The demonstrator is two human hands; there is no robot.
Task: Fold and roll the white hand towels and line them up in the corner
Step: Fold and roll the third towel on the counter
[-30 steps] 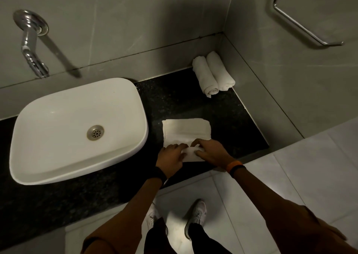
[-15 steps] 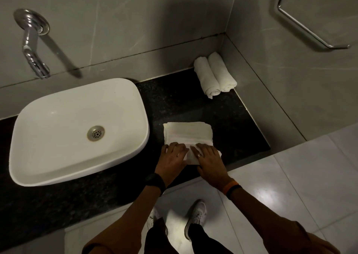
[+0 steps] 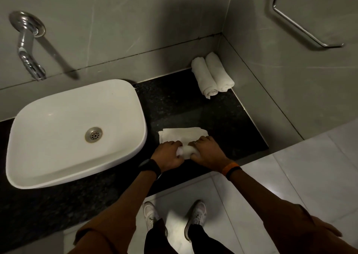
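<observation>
A folded white hand towel [image 3: 180, 134] lies on the black counter [image 3: 174, 102], just right of the basin. Its near end is curled into a short roll [image 3: 187, 150] between my hands. My left hand [image 3: 168, 153] grips the roll's left end and my right hand [image 3: 207, 151] grips its right end, fingers curled over the cloth. The flat part of the towel stretches away from my fingers. Two rolled white towels [image 3: 212, 75] lie side by side in the far right corner, touching each other and the walls.
A white basin [image 3: 58, 118] fills the counter's left part, with a chrome tap [image 3: 27, 46] on the wall above. A chrome towel rail [image 3: 302, 27] hangs on the right wall. The counter's front edge runs just under my wrists; pale floor tiles and my shoes lie below.
My hands went from pressing flat on the towel's near edge to curling it up into a roll. The flat part showing is shorter now.
</observation>
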